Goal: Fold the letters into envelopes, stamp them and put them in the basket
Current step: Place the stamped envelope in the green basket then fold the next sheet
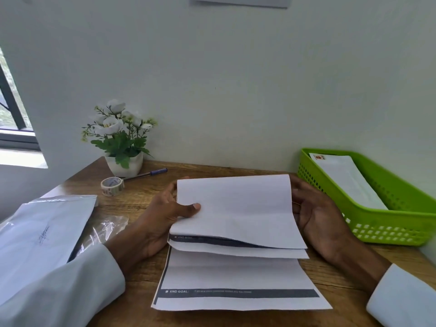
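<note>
A white printed letter (236, 213) is folded over on itself above the wooden desk (146, 199), its lower part lying flat with a dark band that reads "END GOAL". My left hand (165, 215) pinches the folded sheet's left edge, thumb on top. My right hand (316, 213) holds the right edge, fingers curled behind the paper. A green plastic basket (401, 223) stands at the right with a stamped white envelope (346, 180) inside. A pack of white envelopes in clear plastic (44, 232) lies at the left, partly under my left sleeve.
A roll of tape (112, 185) and a blue pen (151, 173) lie at the back left of the desk, in front of a white pot of artificial flowers (122, 138). The wall stands just behind the desk. A window (11, 109) is at far left.
</note>
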